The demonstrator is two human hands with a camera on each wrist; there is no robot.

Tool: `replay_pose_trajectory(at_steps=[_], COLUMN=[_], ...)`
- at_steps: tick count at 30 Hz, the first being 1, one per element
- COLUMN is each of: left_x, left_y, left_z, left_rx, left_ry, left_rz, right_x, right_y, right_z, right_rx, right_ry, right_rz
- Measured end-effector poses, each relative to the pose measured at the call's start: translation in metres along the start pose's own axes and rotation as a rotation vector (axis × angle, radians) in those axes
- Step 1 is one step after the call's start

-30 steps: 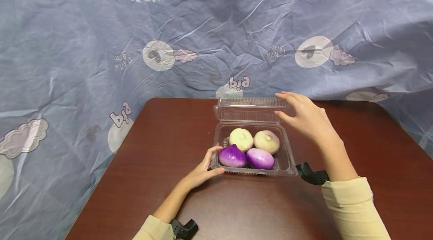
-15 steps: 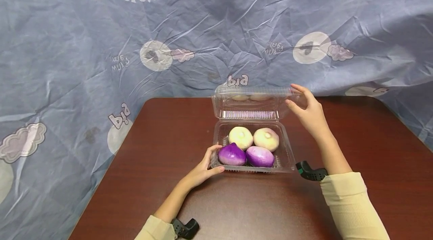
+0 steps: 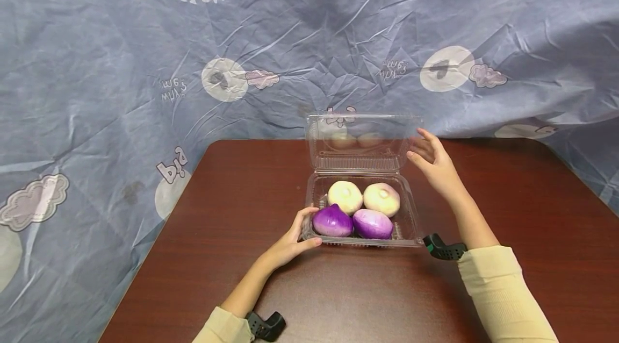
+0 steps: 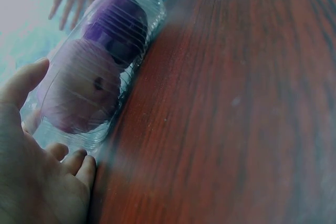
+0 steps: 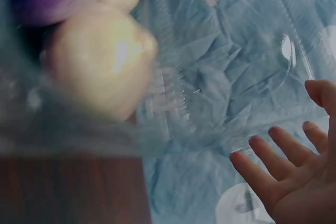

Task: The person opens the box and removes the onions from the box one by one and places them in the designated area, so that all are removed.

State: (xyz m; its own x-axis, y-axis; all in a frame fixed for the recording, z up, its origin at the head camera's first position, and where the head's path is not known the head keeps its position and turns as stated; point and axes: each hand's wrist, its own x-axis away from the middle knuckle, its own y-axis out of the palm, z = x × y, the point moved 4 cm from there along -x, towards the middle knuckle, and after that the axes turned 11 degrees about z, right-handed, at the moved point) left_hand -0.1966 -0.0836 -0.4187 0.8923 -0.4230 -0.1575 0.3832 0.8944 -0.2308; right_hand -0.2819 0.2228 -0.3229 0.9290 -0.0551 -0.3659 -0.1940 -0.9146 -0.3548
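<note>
A clear plastic clamshell container (image 3: 413, 224) stands on the table with its hinged lid (image 3: 348, 161) raised at the back. Inside sit several onions: a pointed purple onion (image 3: 332, 222) front left, a purple-and-white onion (image 3: 373, 224) front right, and two pale onions at the back, one pale onion (image 3: 345, 196) left and another pale onion (image 3: 382, 200) right. My left hand (image 3: 289, 243) holds the container's left end, thumb at the front corner. My right hand (image 3: 437, 165) is at the lid's right side with fingers extended; whether the fingertips touch it is unclear.
The dark wooden table (image 3: 232, 198) extends around the container. Behind it hangs a wrinkled blue-grey printed cloth (image 3: 290, 36). Black wrist cameras are strapped on both forearms, a left camera (image 3: 267, 327) and a right camera (image 3: 444, 249).
The lid's far edge stands higher in the head view than one second ago. My right hand has shifted right, to the lid's side. My left hand has kept its place.
</note>
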Motion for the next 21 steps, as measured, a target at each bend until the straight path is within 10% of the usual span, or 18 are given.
replay_pose_trajectory(at_steps=[12,21], left_x=[0.001,0.001], left_y=[0.0,0.001], left_z=[0.002,0.002], left_rx=[-0.006,-0.014], left_ry=[-0.008,-0.005], left_rz=[0.016,-0.015], right_x=[0.006,0.01], right_y=[0.009,0.022], right_z=[0.038,0.065], right_rx=[-0.013,-0.088], right_ry=[0.075,0.115], right_rz=[-0.185,-0.168])
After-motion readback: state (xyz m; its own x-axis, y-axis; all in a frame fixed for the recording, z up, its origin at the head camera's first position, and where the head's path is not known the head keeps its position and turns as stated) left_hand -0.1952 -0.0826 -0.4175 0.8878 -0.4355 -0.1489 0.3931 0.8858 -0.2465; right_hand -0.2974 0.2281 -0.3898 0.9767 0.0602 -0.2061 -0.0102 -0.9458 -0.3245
